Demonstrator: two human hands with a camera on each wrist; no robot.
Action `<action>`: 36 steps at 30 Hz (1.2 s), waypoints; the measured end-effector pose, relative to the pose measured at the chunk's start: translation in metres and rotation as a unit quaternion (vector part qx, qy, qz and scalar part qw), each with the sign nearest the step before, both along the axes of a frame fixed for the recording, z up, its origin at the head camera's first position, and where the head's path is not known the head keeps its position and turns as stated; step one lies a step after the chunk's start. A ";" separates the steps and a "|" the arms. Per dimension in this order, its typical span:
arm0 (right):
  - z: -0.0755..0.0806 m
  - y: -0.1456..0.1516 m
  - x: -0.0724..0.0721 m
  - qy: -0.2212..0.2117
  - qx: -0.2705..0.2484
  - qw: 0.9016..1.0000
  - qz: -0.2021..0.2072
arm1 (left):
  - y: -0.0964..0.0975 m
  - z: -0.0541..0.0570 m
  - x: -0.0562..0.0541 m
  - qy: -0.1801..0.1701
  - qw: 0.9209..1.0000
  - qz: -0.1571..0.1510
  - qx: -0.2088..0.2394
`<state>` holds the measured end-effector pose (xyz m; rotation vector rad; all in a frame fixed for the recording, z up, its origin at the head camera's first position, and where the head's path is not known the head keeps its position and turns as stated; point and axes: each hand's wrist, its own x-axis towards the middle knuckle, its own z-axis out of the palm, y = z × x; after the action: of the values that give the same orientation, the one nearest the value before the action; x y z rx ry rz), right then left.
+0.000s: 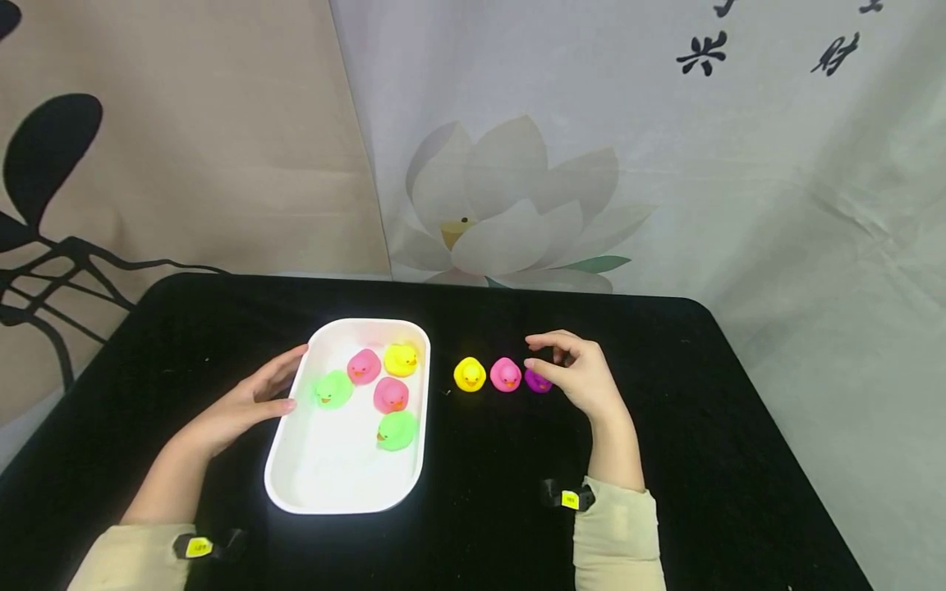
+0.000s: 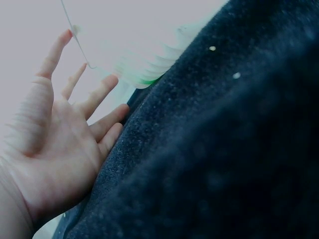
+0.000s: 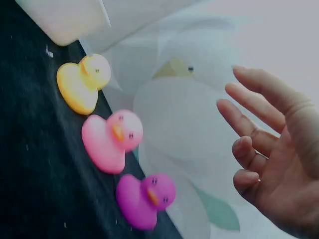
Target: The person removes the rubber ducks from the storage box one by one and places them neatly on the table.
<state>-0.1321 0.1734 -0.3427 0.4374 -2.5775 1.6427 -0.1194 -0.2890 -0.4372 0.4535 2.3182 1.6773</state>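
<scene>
My left hand (image 1: 240, 410) is at the left side of a white tray (image 1: 332, 480), with its thumb and fingertips right at the rim. In the left wrist view those fingers are spread and relaxed. Inside the tray sit several rubber ducks: yellow (image 1: 401, 359), pink and green (image 1: 397, 431). To the right of the tray a yellow duck (image 1: 470, 375), a pink duck (image 1: 506, 375) and a purple duck (image 1: 538, 381) stand in a row. Over the purple duck, partly covering it in the head view, hovers my right hand (image 1: 587, 373), its fingers loosely bent and nothing between them.
Everything stands on a table with a black cloth (image 1: 709, 460). Behind it hangs a pale curtain (image 1: 776, 205) printed with a lotus and dark characters. A dark leaf-and-stem print (image 1: 55, 156) shows at the left.
</scene>
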 end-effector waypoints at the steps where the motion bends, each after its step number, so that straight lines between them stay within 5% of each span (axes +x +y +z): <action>1: 0.000 -0.002 0.000 0.003 -0.003 1.000 0.003 | 0.000 0.000 0.000 0.000 1.000 -0.001 0.001; 9: -0.015 -0.016 -0.008 0.006 -0.010 1.000 0.026 | -0.001 -0.001 0.000 0.002 1.000 -0.005 0.003; 23: -0.010 -0.059 0.005 0.023 -0.013 0.994 0.103 | 0.000 0.000 0.000 0.006 1.000 -0.006 0.003; 36: -0.018 -0.093 0.016 0.028 0.037 0.987 0.157 | 0.001 0.001 0.000 0.001 1.000 -0.004 0.004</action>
<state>-0.1159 0.0802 -0.3604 0.9216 -2.6412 1.5932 -0.1192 -0.2885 -0.4362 0.4658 2.3074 1.6835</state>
